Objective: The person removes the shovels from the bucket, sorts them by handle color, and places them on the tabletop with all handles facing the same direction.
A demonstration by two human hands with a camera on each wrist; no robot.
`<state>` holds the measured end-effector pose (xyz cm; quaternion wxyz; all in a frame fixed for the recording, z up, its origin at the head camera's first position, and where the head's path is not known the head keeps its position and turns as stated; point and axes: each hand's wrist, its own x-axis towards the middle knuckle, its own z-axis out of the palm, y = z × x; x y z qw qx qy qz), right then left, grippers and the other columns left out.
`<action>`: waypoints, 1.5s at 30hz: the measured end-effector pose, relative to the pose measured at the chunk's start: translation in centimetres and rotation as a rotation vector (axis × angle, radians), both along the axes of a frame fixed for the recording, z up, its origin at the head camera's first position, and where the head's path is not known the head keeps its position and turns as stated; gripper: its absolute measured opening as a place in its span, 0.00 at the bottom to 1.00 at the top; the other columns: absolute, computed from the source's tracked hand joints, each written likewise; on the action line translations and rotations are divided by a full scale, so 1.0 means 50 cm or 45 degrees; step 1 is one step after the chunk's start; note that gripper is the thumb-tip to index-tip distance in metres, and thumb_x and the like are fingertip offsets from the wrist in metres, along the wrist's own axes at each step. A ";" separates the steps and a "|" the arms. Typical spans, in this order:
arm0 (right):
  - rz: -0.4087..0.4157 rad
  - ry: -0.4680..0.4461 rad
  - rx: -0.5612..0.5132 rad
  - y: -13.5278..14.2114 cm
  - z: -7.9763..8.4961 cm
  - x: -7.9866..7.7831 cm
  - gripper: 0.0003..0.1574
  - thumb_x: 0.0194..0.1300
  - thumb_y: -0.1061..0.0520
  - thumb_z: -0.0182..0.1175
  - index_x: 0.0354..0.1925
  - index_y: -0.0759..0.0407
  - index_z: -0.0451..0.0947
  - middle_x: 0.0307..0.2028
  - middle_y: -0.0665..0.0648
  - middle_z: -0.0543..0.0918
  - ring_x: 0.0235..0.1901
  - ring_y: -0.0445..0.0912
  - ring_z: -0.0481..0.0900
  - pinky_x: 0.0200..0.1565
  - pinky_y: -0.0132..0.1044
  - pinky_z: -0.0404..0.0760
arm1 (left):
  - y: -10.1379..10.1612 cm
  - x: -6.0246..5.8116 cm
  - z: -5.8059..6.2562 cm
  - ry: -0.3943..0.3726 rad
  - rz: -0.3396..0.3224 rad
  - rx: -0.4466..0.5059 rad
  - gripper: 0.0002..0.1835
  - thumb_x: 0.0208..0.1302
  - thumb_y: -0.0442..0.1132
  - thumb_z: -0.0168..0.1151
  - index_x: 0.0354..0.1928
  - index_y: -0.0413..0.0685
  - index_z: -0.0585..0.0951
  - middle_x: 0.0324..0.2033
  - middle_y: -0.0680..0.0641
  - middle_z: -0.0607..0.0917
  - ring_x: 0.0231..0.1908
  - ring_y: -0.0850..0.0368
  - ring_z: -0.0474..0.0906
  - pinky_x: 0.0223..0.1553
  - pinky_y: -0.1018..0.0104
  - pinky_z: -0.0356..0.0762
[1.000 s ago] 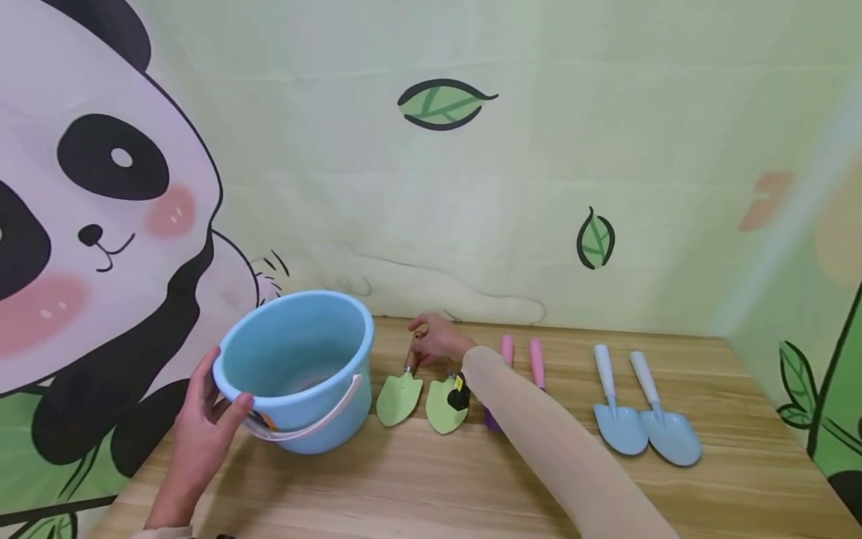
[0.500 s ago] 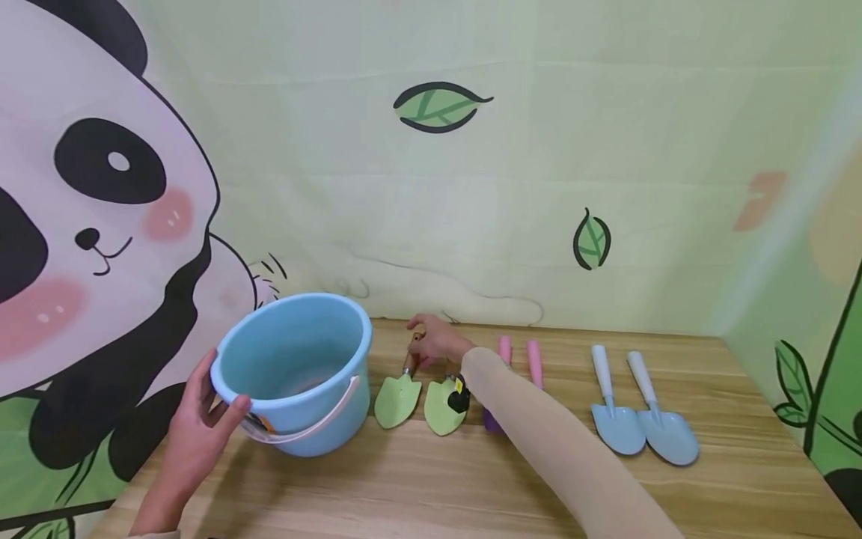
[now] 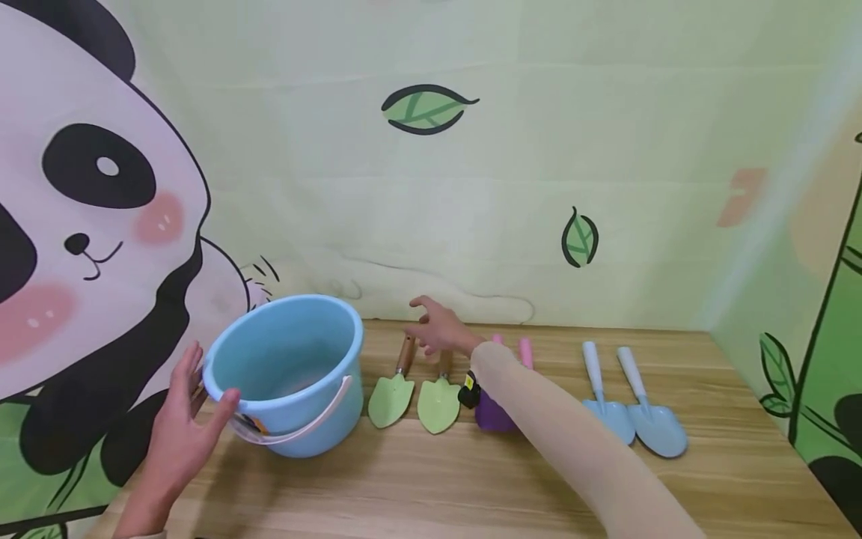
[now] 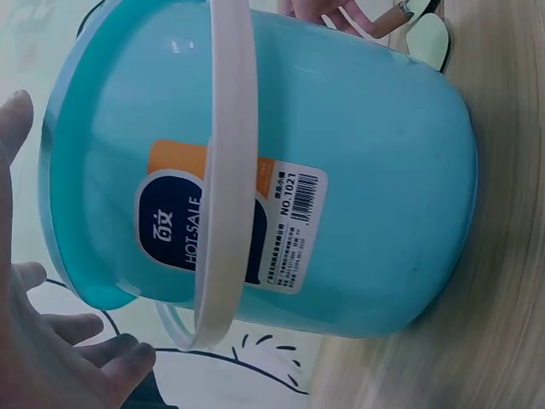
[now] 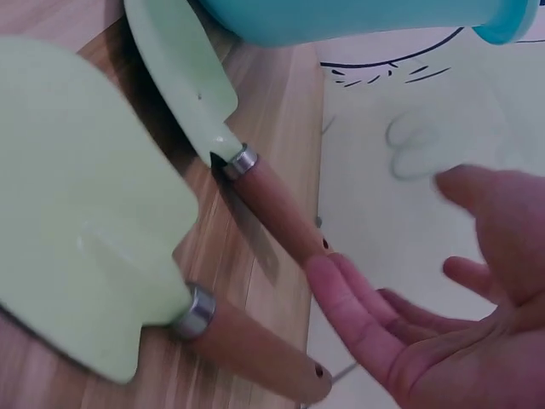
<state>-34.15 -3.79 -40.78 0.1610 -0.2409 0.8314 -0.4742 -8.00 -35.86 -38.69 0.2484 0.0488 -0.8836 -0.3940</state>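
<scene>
A light blue bucket (image 3: pixel 306 423) with a white handle (image 4: pixel 226 170) and a sticker (image 4: pixel 292 226) stands on the wooden table. My left hand (image 3: pixel 178 430) is beside its left rim, fingers spread; the left wrist view shows a gap between hand and wall. To the bucket's right lie two light green trowels with wooden handles, a left one (image 3: pixel 392 400) and a right one (image 3: pixel 439 406). Over their handle ends my right hand (image 3: pixel 441 327) extends with loose, parted fingers. In the right wrist view a fingertip is at the end of the left trowel's handle (image 5: pixel 277 209), perhaps touching it.
A purple tool (image 3: pixel 493 412) and two pink handles (image 3: pixel 526 352) lie right of the green trowels, partly behind my right sleeve. Further right are two blue trowels (image 3: pixel 658 430). A printed panda cloth (image 3: pixel 323 187) hangs behind the table.
My right hand has lifted off the left green trowel's handle, and its fingers have spread. My left hand has loosened from the bucket's rim. The head view has shifted slightly right.
</scene>
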 end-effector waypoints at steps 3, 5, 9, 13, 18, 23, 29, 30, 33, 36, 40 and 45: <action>0.020 0.042 -0.043 0.012 0.005 0.003 0.45 0.74 0.43 0.62 0.79 0.52 0.54 0.68 0.71 0.70 0.50 0.66 0.84 0.45 0.55 0.87 | 0.003 0.001 0.006 0.015 0.023 -0.021 0.51 0.71 0.47 0.66 0.83 0.62 0.41 0.81 0.43 0.48 0.76 0.32 0.54 0.71 0.62 0.59; 0.027 0.093 -0.047 0.022 0.007 0.004 0.49 0.73 0.39 0.61 0.80 0.51 0.52 0.69 0.69 0.70 0.51 0.65 0.84 0.49 0.56 0.86 | 0.005 0.001 0.010 0.022 0.038 -0.020 0.51 0.71 0.47 0.66 0.83 0.65 0.41 0.81 0.44 0.48 0.76 0.33 0.54 0.72 0.57 0.58; 0.023 0.205 -0.067 0.042 0.013 0.006 0.54 0.71 0.30 0.58 0.82 0.47 0.48 0.71 0.66 0.71 0.57 0.60 0.82 0.57 0.55 0.81 | 0.009 0.002 0.018 0.048 0.060 -0.010 0.52 0.70 0.47 0.66 0.83 0.69 0.42 0.82 0.47 0.47 0.76 0.35 0.53 0.72 0.43 0.56; 0.020 0.226 -0.123 0.064 0.018 0.010 0.58 0.68 0.24 0.55 0.82 0.44 0.45 0.74 0.65 0.67 0.65 0.58 0.75 0.59 0.56 0.79 | 0.014 0.002 0.024 0.069 0.079 -0.003 0.51 0.70 0.47 0.66 0.83 0.71 0.42 0.82 0.50 0.48 0.77 0.37 0.52 0.74 0.42 0.53; 0.022 0.252 -0.150 0.095 0.021 0.018 0.59 0.68 0.22 0.53 0.83 0.43 0.43 0.76 0.64 0.62 0.71 0.61 0.68 0.65 0.58 0.73 | 0.021 0.002 0.031 0.078 0.078 -0.023 0.51 0.69 0.48 0.66 0.83 0.69 0.43 0.82 0.49 0.48 0.77 0.35 0.51 0.74 0.38 0.50; 0.033 0.333 -0.170 0.129 0.023 0.024 0.56 0.72 0.27 0.52 0.83 0.47 0.42 0.76 0.68 0.61 0.72 0.65 0.65 0.70 0.58 0.67 | 0.028 -0.001 0.041 0.086 0.084 -0.079 0.51 0.69 0.50 0.66 0.83 0.68 0.43 0.81 0.44 0.49 0.76 0.30 0.51 0.68 0.24 0.50; -0.009 0.387 -0.137 0.183 0.027 0.031 0.52 0.74 0.29 0.52 0.82 0.42 0.43 0.77 0.67 0.58 0.74 0.62 0.62 0.72 0.61 0.62 | 0.041 -0.008 0.061 0.153 0.087 -0.140 0.52 0.66 0.50 0.68 0.83 0.70 0.44 0.81 0.44 0.52 0.77 0.34 0.50 0.69 0.23 0.47; -0.017 0.387 -0.124 0.194 0.028 0.032 0.52 0.73 0.29 0.52 0.82 0.41 0.42 0.78 0.65 0.57 0.74 0.62 0.60 0.71 0.63 0.61 | 0.046 -0.009 0.066 0.167 0.078 -0.144 0.53 0.66 0.50 0.68 0.83 0.69 0.45 0.81 0.44 0.51 0.77 0.35 0.50 0.69 0.24 0.47; -0.052 0.387 -0.097 0.229 0.026 0.035 0.52 0.74 0.29 0.52 0.83 0.41 0.41 0.79 0.63 0.55 0.76 0.61 0.58 0.71 0.67 0.59 | 0.065 -0.014 0.080 0.192 0.045 -0.140 0.53 0.65 0.49 0.69 0.83 0.70 0.45 0.81 0.46 0.51 0.76 0.34 0.51 0.69 0.23 0.49; -0.081 0.387 -0.104 0.266 0.023 0.037 0.52 0.75 0.30 0.52 0.83 0.43 0.40 0.79 0.64 0.53 0.76 0.63 0.56 0.70 0.70 0.57 | 0.094 -0.022 0.096 0.181 0.006 -0.136 0.53 0.65 0.50 0.69 0.83 0.71 0.45 0.81 0.47 0.51 0.75 0.31 0.54 0.65 0.20 0.54; -0.110 0.391 -0.112 0.312 0.016 0.038 0.51 0.76 0.34 0.51 0.83 0.45 0.38 0.79 0.66 0.52 0.76 0.65 0.54 0.72 0.67 0.56 | 0.134 -0.034 0.111 0.183 -0.044 -0.164 0.55 0.63 0.50 0.71 0.82 0.73 0.45 0.81 0.49 0.52 0.72 0.31 0.58 0.59 0.19 0.61; -0.150 0.388 -0.069 0.371 0.007 0.040 0.51 0.77 0.35 0.51 0.83 0.44 0.36 0.79 0.68 0.51 0.77 0.65 0.53 0.73 0.63 0.56 | 0.176 -0.060 0.115 0.247 -0.115 -0.225 0.56 0.60 0.51 0.74 0.82 0.71 0.46 0.81 0.52 0.53 0.74 0.36 0.56 0.62 0.22 0.61</action>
